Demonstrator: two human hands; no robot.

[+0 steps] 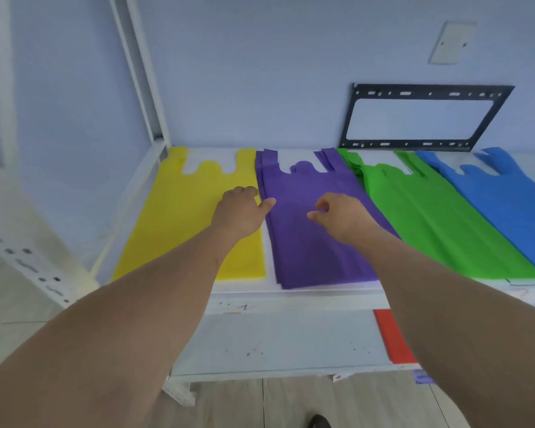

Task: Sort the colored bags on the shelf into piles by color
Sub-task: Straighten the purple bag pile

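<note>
So the white metal shelf (291, 296) had four flat piles of non-woven vest-style bags side by side: yellow bags (179, 217), purple bags (303, 251), green bags (430, 223) and blue bags (504, 196), handles toward the wall. The person's left hand (241, 211) rested on the yellow pile's right edge, fingers curled down, thumb sticking out over the purple, gripping nothing. The right hand (340, 217) hovered over the purple pile, loosely curled and empty. A red sheet (391, 338) sat on the lower shelf, and a black metal bracket (426, 117) leaned on the wall.
</note>
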